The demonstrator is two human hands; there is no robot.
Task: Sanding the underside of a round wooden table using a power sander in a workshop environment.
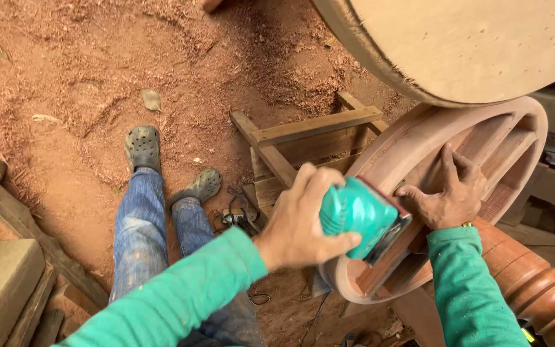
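Note:
My left hand (303,222) grips a teal electric palm sander (358,217), its pad pressed against the rim of a round wooden frame (412,138) with spoke-like slats inside. My right hand (449,191) lies spread on the inner slats of that frame, just right of the sander, steadying it. Both arms wear green sleeves. A turned wooden leg (534,283) runs from under my right forearm toward the lower right.
A large round wooden tabletop (483,45) hangs over the frame at top right. A small wooden stool frame (303,144) lies on the red sawdust ground. My jeans-clad legs and grey clogs (142,148) stretch left. Timber blocks (1,283) sit bottom left; a cable lies near my knees.

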